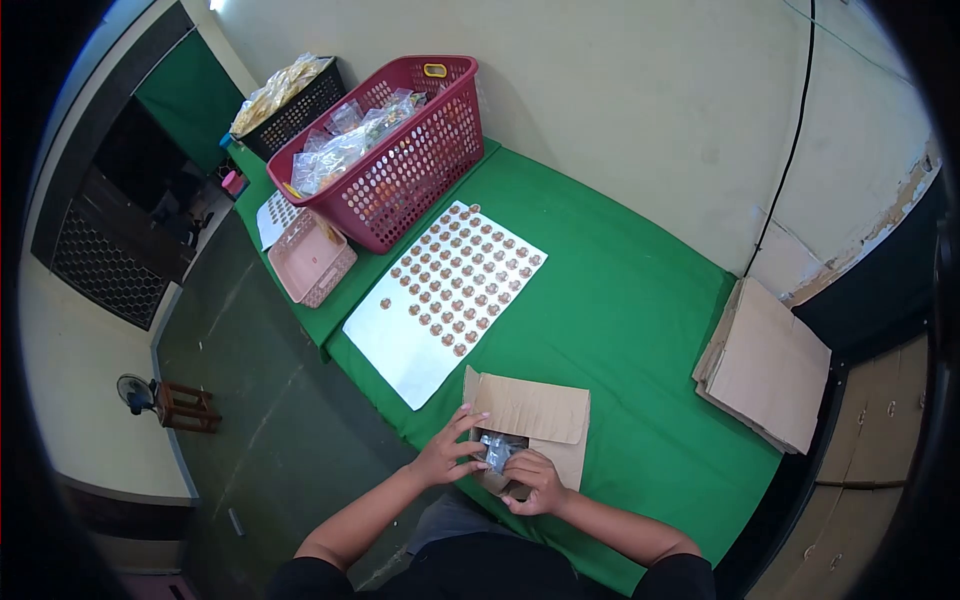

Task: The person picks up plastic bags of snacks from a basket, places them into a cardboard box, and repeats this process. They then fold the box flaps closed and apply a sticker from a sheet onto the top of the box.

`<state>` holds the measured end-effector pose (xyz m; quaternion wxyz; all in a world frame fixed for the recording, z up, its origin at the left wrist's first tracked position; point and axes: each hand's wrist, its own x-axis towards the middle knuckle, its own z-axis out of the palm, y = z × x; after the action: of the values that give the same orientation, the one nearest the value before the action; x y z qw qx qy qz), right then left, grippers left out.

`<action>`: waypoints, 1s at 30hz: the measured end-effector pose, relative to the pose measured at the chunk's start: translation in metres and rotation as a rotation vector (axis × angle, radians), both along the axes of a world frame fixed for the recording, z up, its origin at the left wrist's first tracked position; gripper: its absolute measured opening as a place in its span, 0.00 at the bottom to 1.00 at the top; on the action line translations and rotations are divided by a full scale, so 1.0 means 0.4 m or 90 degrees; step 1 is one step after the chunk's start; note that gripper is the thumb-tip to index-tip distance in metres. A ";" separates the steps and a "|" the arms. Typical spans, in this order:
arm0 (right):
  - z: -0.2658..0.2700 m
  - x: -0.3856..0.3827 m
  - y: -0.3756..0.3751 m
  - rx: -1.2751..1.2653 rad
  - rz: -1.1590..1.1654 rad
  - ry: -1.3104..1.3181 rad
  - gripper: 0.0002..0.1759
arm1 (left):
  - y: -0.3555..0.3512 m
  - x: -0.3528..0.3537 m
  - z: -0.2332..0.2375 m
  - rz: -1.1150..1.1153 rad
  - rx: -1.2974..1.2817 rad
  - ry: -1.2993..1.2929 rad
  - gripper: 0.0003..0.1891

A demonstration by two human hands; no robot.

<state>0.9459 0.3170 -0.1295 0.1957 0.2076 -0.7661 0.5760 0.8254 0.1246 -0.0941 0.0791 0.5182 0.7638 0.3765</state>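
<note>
A small brown cardboard box (532,408) lies with its flaps raised on the green-covered table, close to my body. Inside it is a shiny clear plastic packet (494,452); its contents are too small to tell. My left hand (446,454) is at the box's left side with fingers spread, the fingertips at the flap and the packet's edge. From the right, my right hand (534,482) reaches into the opening, its fingers curled on the packet and its thumb by the near wall. A white sheet (395,345) bearing rows of round brown stickers lies beyond the box.
A maroon basket (420,165) full of plastic packets stands at the back, beside a black basket (308,105). A pink tray (312,262) sits near the table's left edge. Flattened cardboard (770,360) is stacked at the right. A stool (190,407) stands on the floor.
</note>
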 end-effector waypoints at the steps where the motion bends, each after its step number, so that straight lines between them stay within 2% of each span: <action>1: 0.001 0.001 0.000 -0.004 0.003 0.006 0.18 | 0.004 0.001 0.002 0.005 -0.005 -0.001 0.16; 8: 0.007 0.002 -0.008 0.030 -0.034 0.013 0.15 | 0.044 0.000 0.012 -0.042 -0.023 -0.092 0.21; 10: -0.008 0.011 -0.020 0.102 -0.108 0.007 0.14 | 0.049 -0.006 0.009 -0.065 -0.053 -0.020 0.22; 13: -0.010 0.018 -0.051 0.054 -0.195 -0.007 0.16 | 0.056 -0.009 -0.005 -0.084 -0.058 -0.005 0.20; 17: 0.009 0.031 -0.054 0.058 -0.182 -0.064 0.20 | 0.070 -0.001 -0.006 -0.070 -0.116 0.014 0.23; 19: 0.027 0.042 -0.055 0.070 -0.206 -0.094 0.19 | 0.075 0.004 -0.039 -0.103 -0.105 -0.064 0.32; 20: 0.035 0.038 -0.053 0.074 -0.212 -0.093 0.19 | 0.072 0.006 -0.052 -0.109 -0.100 -0.063 0.32; 22: 0.055 0.027 -0.043 0.107 -0.269 -0.108 0.18 | 0.065 0.008 -0.056 -0.070 0.055 -0.118 0.38; 23: 0.038 0.026 -0.036 0.124 -0.258 -0.107 0.18 | 0.060 0.015 -0.055 -0.031 0.061 -0.070 0.43; 24: 0.038 0.028 -0.036 0.128 -0.267 -0.107 0.18 | 0.059 0.031 -0.064 -0.040 0.065 -0.070 0.43; 26: 0.046 0.025 -0.042 0.099 -0.247 -0.177 0.18 | 0.054 0.061 -0.090 0.066 -0.060 -0.019 0.42; 30: 0.059 0.021 -0.055 0.111 -0.335 -0.077 0.15 | 0.058 0.036 -0.074 0.005 -0.087 -0.015 0.48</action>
<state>0.9544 0.2950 -0.1058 0.2740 -0.0170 -0.8507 0.4483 0.8399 0.1480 -0.1236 0.1219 0.5040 0.7888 0.3302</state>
